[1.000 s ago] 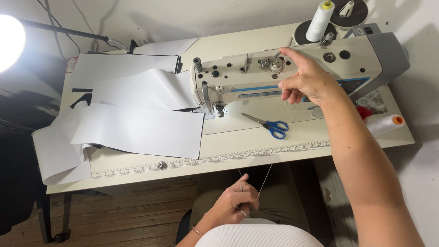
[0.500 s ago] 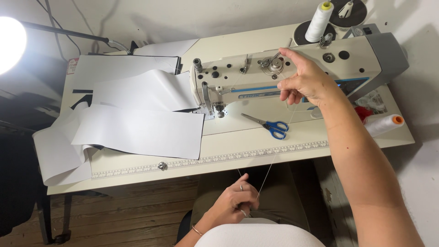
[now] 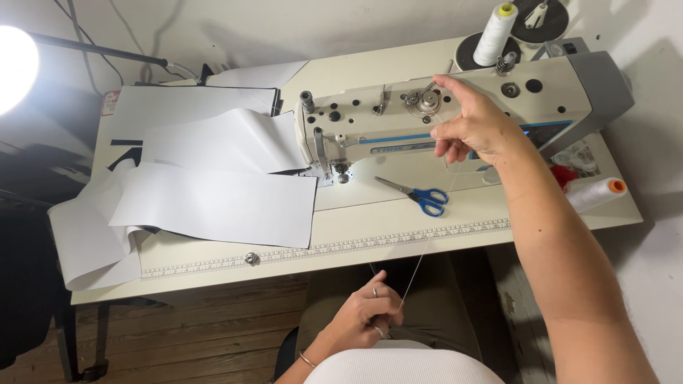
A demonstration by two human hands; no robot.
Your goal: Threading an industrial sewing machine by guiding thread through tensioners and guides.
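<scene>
- Head view: right hand (image 3: 473, 128) is raised at the sewing machine (image 3: 455, 117) top, fingers loosely curled and pinching near the tension disc (image 3: 425, 104); the thread there is too thin to confirm.
- Left hand (image 3: 368, 313) sits low by the lap, fingers closed on a thin thread (image 3: 414, 279) running up toward the table edge.
- Threading looks partway: white thread cone (image 3: 494, 34) is mounted, upper path in hand, needle area (image 3: 341, 174) apparently not reached.
- White fabric pieces (image 3: 213, 203) wait left of the needle, unsewn; blue-handled scissors (image 3: 423, 195) lie unused on the bed.
</scene>
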